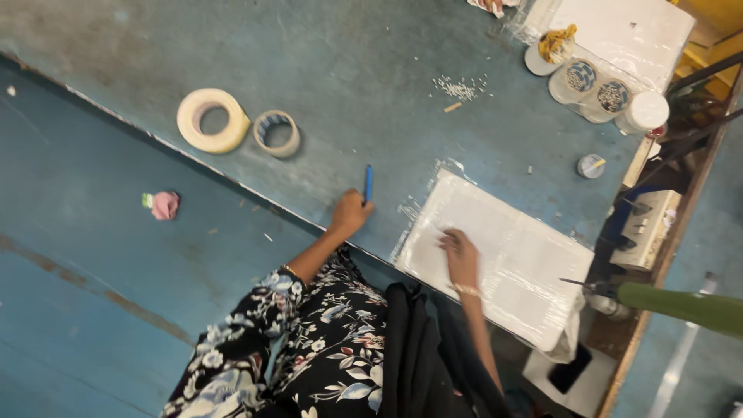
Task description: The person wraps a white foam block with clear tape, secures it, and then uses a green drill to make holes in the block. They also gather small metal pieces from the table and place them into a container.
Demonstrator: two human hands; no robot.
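Floral-print black sleeve [309, 340] nearest the lens. Left hand [350, 212] closed around a slim blue pen [368, 184], its long axis pointing away across the worn blue bench [325, 70]. Right hand [460, 255] lies flat, fingers spread (gripping nothing), on the plastic-wrapped white rectangular panel [511, 263], just beside the pen hand.

Both arms reach forward, left hand [350, 212] curled closed, right hand [460, 255] pressed flat, fingers spread.

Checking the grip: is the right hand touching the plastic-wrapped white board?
Touching. The head view shows the right hand lying flat on the plastic-wrapped white board.
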